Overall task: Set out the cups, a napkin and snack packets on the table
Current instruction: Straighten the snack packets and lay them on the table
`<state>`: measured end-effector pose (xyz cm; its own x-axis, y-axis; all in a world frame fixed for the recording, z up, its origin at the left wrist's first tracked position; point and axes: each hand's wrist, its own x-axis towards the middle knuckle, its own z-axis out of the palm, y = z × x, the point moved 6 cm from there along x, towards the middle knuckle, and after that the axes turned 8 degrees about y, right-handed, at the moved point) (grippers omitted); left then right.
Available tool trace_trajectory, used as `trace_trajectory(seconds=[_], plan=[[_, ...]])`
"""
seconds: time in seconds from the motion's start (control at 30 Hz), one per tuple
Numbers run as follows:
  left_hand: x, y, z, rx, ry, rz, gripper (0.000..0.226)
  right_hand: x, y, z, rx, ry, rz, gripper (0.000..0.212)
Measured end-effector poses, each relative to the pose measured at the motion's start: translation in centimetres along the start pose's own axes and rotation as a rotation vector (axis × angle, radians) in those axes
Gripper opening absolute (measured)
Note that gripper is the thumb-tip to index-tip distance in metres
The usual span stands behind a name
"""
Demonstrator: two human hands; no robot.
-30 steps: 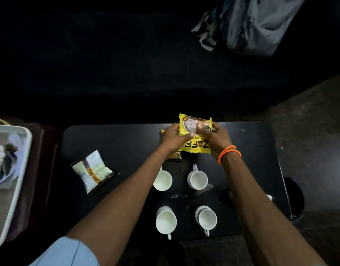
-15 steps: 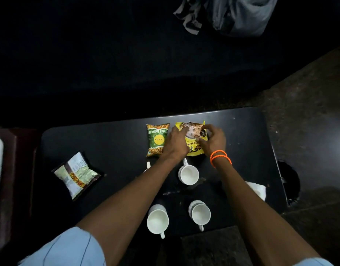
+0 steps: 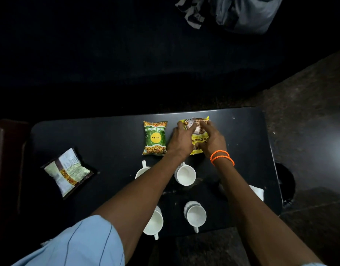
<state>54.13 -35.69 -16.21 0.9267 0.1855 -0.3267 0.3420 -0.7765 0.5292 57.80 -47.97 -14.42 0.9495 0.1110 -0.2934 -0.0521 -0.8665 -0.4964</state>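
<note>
A yellow snack packet (image 3: 197,140) lies flat at the far middle of the black table (image 3: 111,143). My left hand (image 3: 181,140) and my right hand (image 3: 212,140) both rest on it, fingers pressing its top. A green snack packet (image 3: 154,138) lies just left of it. A pale packet (image 3: 67,170) lies at the table's left. Several white cups stand nearer me: one (image 3: 185,174) behind, one (image 3: 196,215) in front, one (image 3: 153,222) front left, one (image 3: 141,170) partly under my left arm. A white napkin (image 3: 258,191) peeks out beside my right forearm.
Grey cloth or a bag (image 3: 242,12) lies on the dark surface beyond the table. A stone floor (image 3: 309,131) runs along the right. A dark round thing (image 3: 285,181) sits by the table's right edge.
The yellow packet, held up in both hands a second ago, has come down flat on the table beside the green packet. Both hands stay on it. The view has shifted left.
</note>
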Motion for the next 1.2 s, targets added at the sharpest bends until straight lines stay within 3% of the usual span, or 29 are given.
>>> trace_trajectory(seconds=[0.23,0.37,0.47,0.53,0.67,0.73,0.8,0.87,1.0,1.1,1.2], plan=[[0.2,-0.6,0.1,-0.036,-0.021,0.037,0.087,-0.3,-0.4,0.4,-0.007,0.024,0.057,0.087],[-0.7,-1.7,-2.7,-0.243,0.045,0.019,0.076,-0.7,-1.6,-0.2,-0.121,0.063,0.112,0.082],[-2.9,-4.3,-7.6,-0.407,0.261,-0.023,0.055,-2.3,-6.1,-0.5,-0.038,0.22,0.001,0.069],[-5.6,-7.8,-11.2,-0.47,0.455,-0.103,0.043,-4.2,-10.6,0.8,0.055,0.24,-0.153,0.057],[-13.5,-18.6,-16.4,-0.333,0.818,-0.399,0.035,-7.9,-18.5,7.1,0.155,-0.035,-0.308,0.05],[-17.6,-24.7,-17.1,-0.298,0.915,-0.695,0.042,-9.6,-21.6,11.2,0.144,-0.231,-0.343,0.044],[-20.9,-29.8,-16.3,-0.367,0.852,-1.058,0.053,-11.2,-23.8,15.1,0.136,-0.412,-0.312,0.043],[-22.4,-32.5,-14.8,-0.555,0.7,-1.213,0.051,-12.6,-25.2,18.3,0.131,-0.528,-0.245,0.048],[-21.9,-32.7,-13.4,-1.09,0.58,-1.135,0.024,-14.1,-26.4,22.5,0.182,-0.626,-0.094,0.055],[-20.5,-31.8,-13.6,-1.118,0.52,-1.022,0.033,-14.1,-26.2,22.9,0.238,-0.573,-0.014,0.049],[-18.6,-30.2,-14.5,-1.096,0.49,-0.887,0.035,-13.1,-25.2,20.8,0.404,-0.417,0.114,0.042]])
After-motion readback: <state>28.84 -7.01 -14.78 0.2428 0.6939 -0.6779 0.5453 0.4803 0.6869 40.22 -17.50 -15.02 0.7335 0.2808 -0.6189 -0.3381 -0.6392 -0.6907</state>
